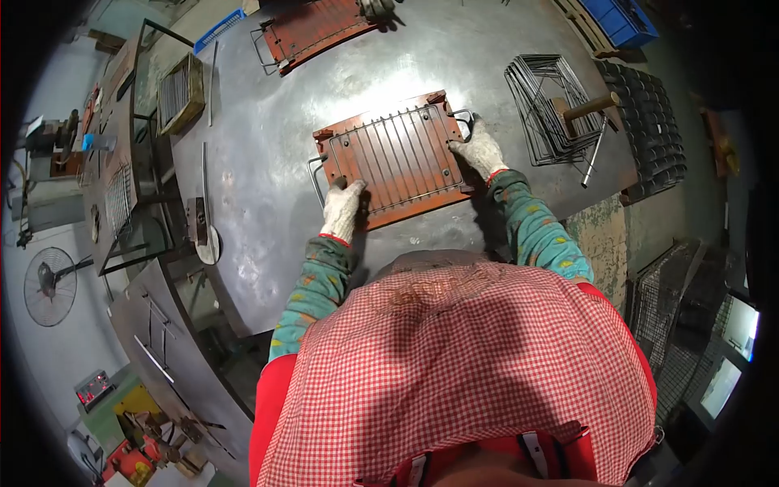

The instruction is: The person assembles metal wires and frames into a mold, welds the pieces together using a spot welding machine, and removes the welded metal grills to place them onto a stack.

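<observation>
One red board (418, 209) lies on the surface (268, 162), bearing a wire grid (395, 156); left hand (342, 208) and right hand (480, 151) grip the board's opposite sides, apparently to steady it. Frames (523, 99) lie stacked rightward, seemingly within reach.

Hands (343, 209): off-white knit gloves (481, 152), darkened at fingertips, red cuff edging. Oversleeves (540, 227): teal-green, wrinkled, small yellow and orange motifs, darker near wrists. Apron (487, 357): red-and-white gingham, brownish mark across front. Undergarment (274, 398): plain red. Neckline trim (533, 448): white, dark-edged.
</observation>
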`<state>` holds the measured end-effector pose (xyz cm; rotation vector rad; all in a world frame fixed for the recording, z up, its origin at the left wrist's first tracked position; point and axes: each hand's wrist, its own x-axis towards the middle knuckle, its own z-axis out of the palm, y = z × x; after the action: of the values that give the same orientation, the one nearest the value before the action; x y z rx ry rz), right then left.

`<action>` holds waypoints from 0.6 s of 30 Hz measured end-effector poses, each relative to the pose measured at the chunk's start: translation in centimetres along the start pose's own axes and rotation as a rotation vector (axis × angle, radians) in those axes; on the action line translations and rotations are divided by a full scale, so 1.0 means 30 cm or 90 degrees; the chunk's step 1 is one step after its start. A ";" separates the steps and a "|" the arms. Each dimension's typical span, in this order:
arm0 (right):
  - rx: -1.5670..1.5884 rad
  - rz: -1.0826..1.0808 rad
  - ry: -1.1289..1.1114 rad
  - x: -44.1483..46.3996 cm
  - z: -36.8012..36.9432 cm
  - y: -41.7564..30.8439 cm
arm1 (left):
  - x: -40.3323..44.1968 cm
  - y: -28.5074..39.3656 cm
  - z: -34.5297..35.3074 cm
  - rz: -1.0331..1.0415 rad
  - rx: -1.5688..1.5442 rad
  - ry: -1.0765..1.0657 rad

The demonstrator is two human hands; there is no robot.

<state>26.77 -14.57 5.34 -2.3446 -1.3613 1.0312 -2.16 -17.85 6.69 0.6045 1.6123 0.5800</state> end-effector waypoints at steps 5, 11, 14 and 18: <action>-0.049 0.064 0.000 0.008 0.008 0.003 | 0.047 0.006 -0.009 -0.074 -0.051 -0.049; -0.064 0.011 0.045 0.058 0.059 0.070 | 0.029 0.051 -0.014 -0.152 -0.192 -0.008; -0.085 0.000 0.055 0.086 0.077 0.088 | 0.036 0.040 -0.019 -0.129 -0.205 0.018; -0.053 -0.034 0.044 0.060 0.050 0.072 | 0.078 -0.001 -0.062 -0.074 -0.240 -0.024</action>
<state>27.77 -14.46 2.32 -2.3649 -1.4585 0.8864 -4.26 -16.35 5.20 0.2388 1.4433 0.7575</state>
